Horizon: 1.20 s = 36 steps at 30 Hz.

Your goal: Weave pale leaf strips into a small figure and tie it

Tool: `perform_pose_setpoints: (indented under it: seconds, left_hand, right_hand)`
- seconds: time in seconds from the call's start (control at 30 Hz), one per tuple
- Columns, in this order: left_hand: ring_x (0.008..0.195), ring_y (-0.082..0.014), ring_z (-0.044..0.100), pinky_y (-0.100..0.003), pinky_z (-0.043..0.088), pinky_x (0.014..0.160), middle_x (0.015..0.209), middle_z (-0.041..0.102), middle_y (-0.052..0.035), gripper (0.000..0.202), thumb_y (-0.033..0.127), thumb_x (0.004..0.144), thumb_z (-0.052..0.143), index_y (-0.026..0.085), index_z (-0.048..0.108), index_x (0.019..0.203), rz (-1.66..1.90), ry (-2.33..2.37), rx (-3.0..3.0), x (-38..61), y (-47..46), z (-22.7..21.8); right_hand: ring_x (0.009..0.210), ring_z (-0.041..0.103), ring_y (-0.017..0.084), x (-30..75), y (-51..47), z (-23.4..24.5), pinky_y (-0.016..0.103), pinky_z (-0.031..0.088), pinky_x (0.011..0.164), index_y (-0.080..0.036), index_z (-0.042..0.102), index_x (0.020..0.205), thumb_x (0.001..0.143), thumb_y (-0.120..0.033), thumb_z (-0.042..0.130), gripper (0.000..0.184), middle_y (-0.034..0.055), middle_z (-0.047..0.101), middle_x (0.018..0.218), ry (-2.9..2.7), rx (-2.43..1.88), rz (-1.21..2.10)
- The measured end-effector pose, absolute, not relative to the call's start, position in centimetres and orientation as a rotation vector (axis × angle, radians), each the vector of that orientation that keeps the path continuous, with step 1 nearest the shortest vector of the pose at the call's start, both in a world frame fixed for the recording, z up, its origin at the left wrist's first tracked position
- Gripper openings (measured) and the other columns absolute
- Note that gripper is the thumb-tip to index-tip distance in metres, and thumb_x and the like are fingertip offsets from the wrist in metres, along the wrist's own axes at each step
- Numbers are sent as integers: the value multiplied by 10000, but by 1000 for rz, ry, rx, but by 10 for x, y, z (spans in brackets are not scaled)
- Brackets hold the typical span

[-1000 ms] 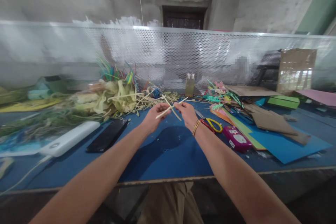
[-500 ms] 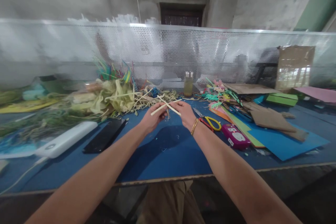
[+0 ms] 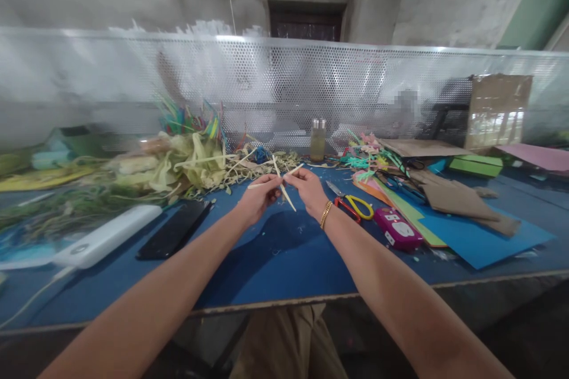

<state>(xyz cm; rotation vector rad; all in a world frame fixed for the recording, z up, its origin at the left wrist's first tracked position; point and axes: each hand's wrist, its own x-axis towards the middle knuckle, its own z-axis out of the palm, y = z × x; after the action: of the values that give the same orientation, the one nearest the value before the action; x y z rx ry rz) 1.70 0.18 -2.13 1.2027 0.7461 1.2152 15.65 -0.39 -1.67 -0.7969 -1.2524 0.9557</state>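
Two pale, flat strips (image 3: 288, 198), like dried plant leaf, cross each other between my hands above the blue table. My left hand (image 3: 261, 196) pinches them at the crossing from the left, with one strip end sticking out past its fingers. From the right, my right hand (image 3: 307, 188) pinches the strips close to the same crossing; a gold bracelet is on its wrist. The fingertips of both hands almost meet. Open scissors (image 3: 355, 206) with yellow and red handles lie just right of my right hand.
Pale husks (image 3: 195, 160) and dried strips are heaped at the back left. Left lie a black phone (image 3: 175, 230) and a white power bank (image 3: 111, 235) with a cable. A bottle (image 3: 317, 141) stands at the back. Right are a purple box (image 3: 398, 230), blue paper (image 3: 480, 243) and cardboard (image 3: 462, 192).
The crossed strips have turned between my fingers; one now points more steeply up and down, and the other reaches out past both hands. The whole view has shifted slightly.
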Motion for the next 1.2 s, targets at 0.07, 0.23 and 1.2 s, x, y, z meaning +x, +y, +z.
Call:
perform_pose_setpoints:
  seconds: [0.07, 0.23, 1.2]
  left_hand:
    - [565, -65, 502, -177, 343, 486, 667, 557, 30, 248, 320, 661, 780, 170, 603, 749, 1181, 766, 1219, 18, 1, -21]
    - [575, -74, 480, -186, 348, 499, 668, 524, 31, 201, 273, 673, 727, 175, 554, 696, 1159, 782, 1259, 18, 2, -23]
    - [647, -83, 581, -178, 409, 547, 757, 658, 1, 293, 248, 589, 843, 176, 668, 812, 1310, 711, 1178, 12, 9, -23]
  right_hand:
    - [572, 410, 101, 157, -3, -19, 264, 346, 607, -190, 548, 581, 657, -369, 678, 234, -43, 510, 575, -1299, -788, 931]
    - [592, 394, 105, 156, 4, -25, 258, 336, 611, -196, 512, 573, 645, -382, 665, 251, -49, 468, 574, -1282, -816, 893]
    - [653, 472, 118, 159, 0, -18, 262, 364, 639, -186, 583, 668, 627, -448, 712, 295, -22, 559, 643, -1133, -856, 980]
